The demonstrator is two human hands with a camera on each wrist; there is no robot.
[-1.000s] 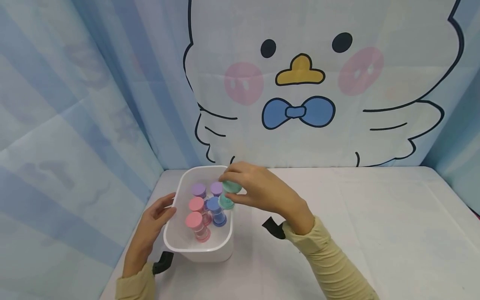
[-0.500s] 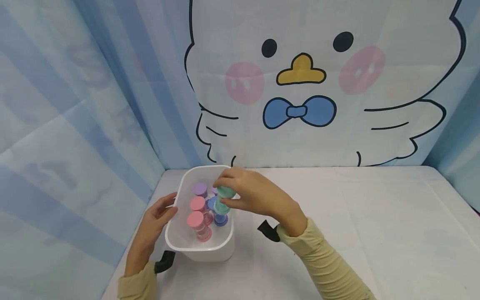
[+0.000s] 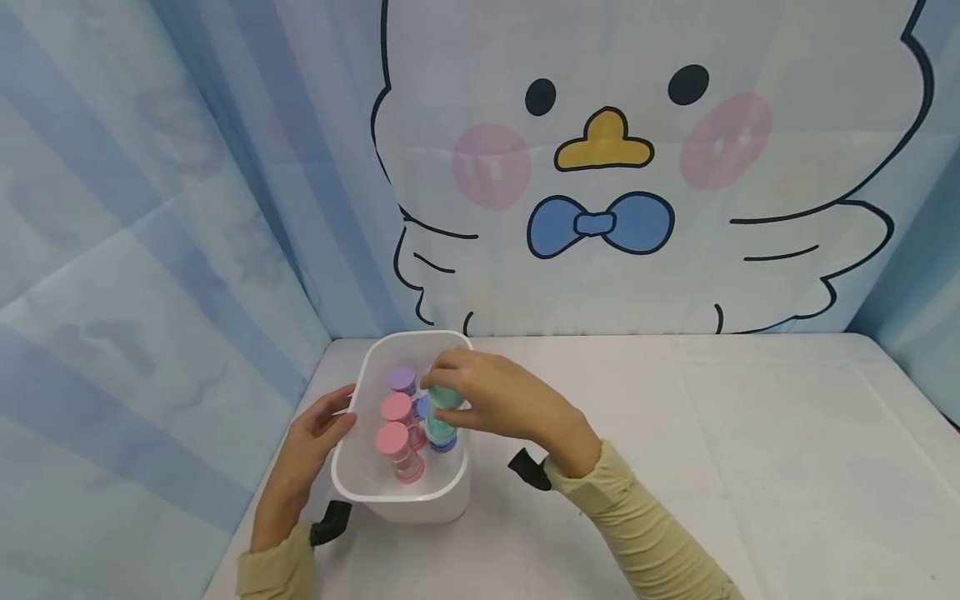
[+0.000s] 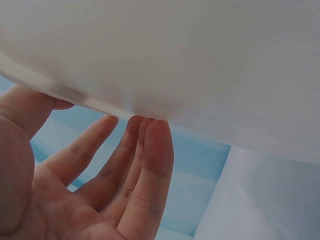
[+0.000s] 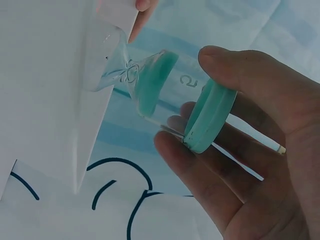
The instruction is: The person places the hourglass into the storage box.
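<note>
My right hand (image 3: 504,398) holds a green-capped sand timer (image 3: 441,431) over the right side of a white plastic bin (image 3: 408,510). In the right wrist view, thumb and fingers grip the timer by one green cap (image 5: 212,117); its clear glass bears a 5 and has green sand near the neck. Its far end is hidden behind the bin wall. My left hand (image 3: 306,446) rests against the bin's left side, fingertips (image 4: 157,132) at the rim. Inside stand two pink timers (image 3: 393,439), a purple timer (image 3: 402,379) and a blue timer (image 3: 422,407), partly covered.
The bin stands at the left of a white-covered table (image 3: 675,467), close to the back curtain (image 3: 600,292) with its cartoon face. Another curtain (image 3: 150,333) hangs along the left side. Each wrist wears a black strap piece (image 3: 530,469).
My right hand has moved left and toward me with the green sand timer, which now covers more of the blue timer. My left hand stays at the bin's side.
</note>
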